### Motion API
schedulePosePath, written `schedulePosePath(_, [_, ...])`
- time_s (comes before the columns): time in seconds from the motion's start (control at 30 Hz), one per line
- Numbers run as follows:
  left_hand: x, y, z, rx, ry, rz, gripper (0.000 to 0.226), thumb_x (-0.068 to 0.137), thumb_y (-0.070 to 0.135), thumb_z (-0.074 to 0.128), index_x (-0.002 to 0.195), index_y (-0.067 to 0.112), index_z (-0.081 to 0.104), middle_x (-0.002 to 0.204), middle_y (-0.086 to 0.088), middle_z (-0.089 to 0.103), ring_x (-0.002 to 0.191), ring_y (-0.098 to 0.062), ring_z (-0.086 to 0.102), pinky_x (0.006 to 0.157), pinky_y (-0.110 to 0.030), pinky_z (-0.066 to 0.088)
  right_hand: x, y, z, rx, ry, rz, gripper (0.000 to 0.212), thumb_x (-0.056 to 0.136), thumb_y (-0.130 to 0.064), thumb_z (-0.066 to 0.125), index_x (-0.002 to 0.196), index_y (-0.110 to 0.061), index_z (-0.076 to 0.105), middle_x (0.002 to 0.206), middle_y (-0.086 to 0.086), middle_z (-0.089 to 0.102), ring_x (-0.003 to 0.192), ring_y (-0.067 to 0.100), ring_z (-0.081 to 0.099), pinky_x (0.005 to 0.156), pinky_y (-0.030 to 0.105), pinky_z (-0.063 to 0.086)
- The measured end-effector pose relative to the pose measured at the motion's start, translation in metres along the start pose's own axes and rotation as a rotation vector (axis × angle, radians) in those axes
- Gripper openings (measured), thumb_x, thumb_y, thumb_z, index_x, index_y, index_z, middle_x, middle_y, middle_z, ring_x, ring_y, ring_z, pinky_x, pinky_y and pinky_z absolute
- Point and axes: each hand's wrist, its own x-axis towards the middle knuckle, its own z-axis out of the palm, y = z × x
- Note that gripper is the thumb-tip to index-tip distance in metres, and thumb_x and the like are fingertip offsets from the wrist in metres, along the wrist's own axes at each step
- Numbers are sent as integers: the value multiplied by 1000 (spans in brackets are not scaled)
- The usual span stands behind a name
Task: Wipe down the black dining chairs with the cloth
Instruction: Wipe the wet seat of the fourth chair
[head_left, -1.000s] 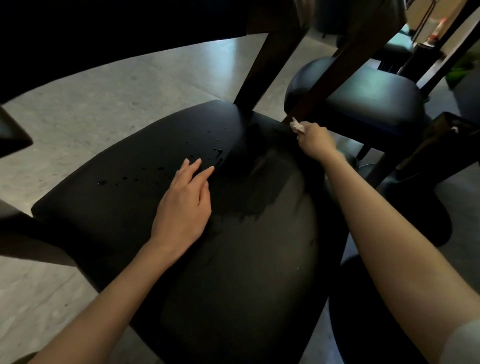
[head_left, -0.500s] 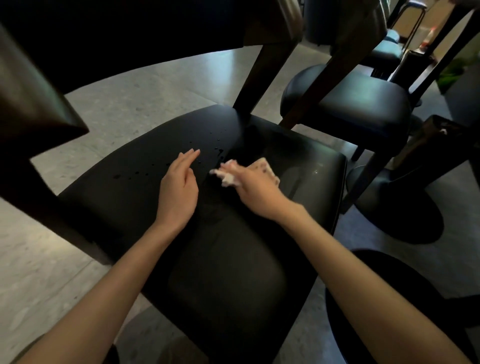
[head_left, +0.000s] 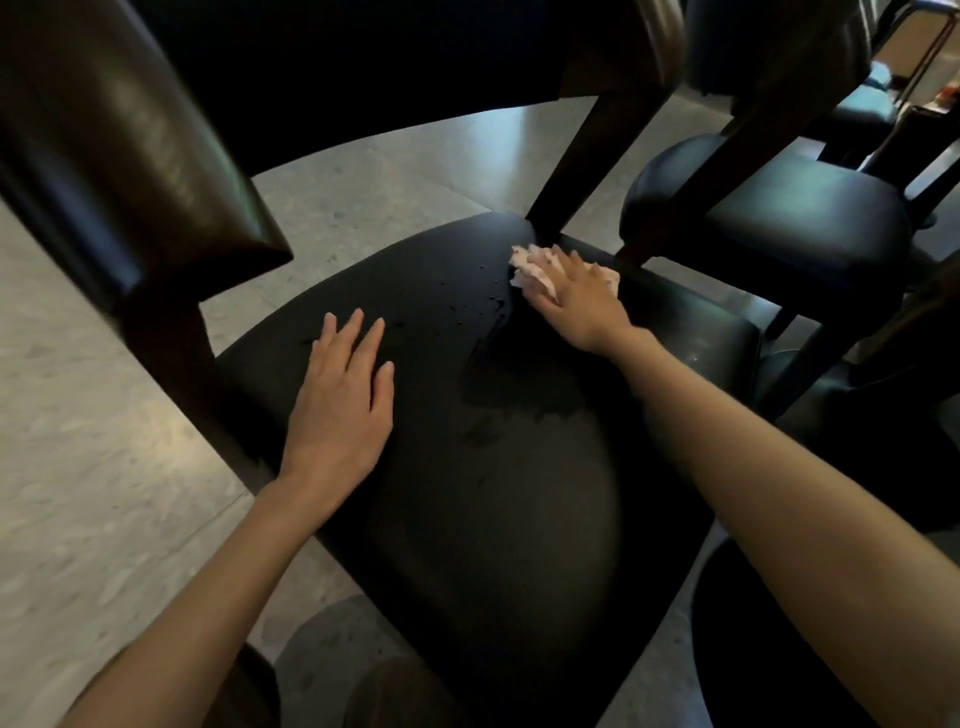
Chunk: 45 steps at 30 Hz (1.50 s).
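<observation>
Chair (head_left: 519, 597) takes both hands, palms down and well apart on its black seat (head_left: 691, 343). The left hand (head_left: 340, 405) rests flat near the seat's left edge, fingers straight and slightly spread, holding nothing. The right hand (head_left: 576, 304) reaches to the far edge of the seat and presses the cloth (head_left: 524, 267) down with its fingers laid out over it, not curled round it. The cloth is pale pink, crumpled, and shows past the fingertips on the left and again beside the hand on the right. It lies on the seat at the far right corner, just beside the foot of a dark post (head_left: 576, 166) that rises to the backrest (head_left: 363, 57).

Between the hands, small drops (head_left: 467, 306) of liquid sit on the seat, nearer the cloth. A darker wet patch (head_left: 519, 389) spreads from below the right wrist toward the seat's middle. At the left, the backrest ends in a brown padded block (head_left: 135, 156) on its own post.

A second chair (head_left: 800, 228) with a dark seat stands near the right far corner, apart from the first. Grey speckled floor (head_left: 93, 493) shows to the left and beyond the far edge.
</observation>
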Motion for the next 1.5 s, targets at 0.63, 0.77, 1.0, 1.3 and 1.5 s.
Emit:
schedulePosePath(0.63, [-3,-7,2,-2,62,-72,47,104,25,33,150,22,28,160,7,15,148,-8,-1,118,-30,8,-102,-89,-33,80,-414,-435,72,81,-76,39,145,-42,37,160,-14,16,147,12,6,120,46,6])
schedulePosePath(0.77, [-5,-9,2,-29,74,-59,46,104,24,33,149,23,30,159,8,18,147,-5,0,116,-27,7,-89,-75,-25,84,-261,-459,61,89,-74,28,144,-48,36,155,-13,18,133,17,17,112,43,21])
schedulePosePath(1.0, [-4,-10,2,-22,81,-67,46,104,24,34,149,24,30,159,9,17,146,-4,-1,116,-29,10,-77,-68,1,-3,198,-687,40,96,-35,39,118,-15,65,104,11,53,86,23,50,65,34,45])
schedulePosePath(1.3, [-1,-10,2,-7,62,-106,47,103,29,35,149,28,29,159,12,16,145,-1,-2,116,-32,16,45,-11,-20,48,258,72,42,101,-47,37,128,-24,60,131,17,41,122,36,37,102,48,28])
schedulePosePath(1.5, [-1,-7,1,-38,59,-97,50,102,32,36,150,28,26,158,13,19,144,1,0,116,-29,14,61,-8,5,-39,107,145,61,97,-58,34,138,-15,46,137,19,37,126,39,36,101,51,33])
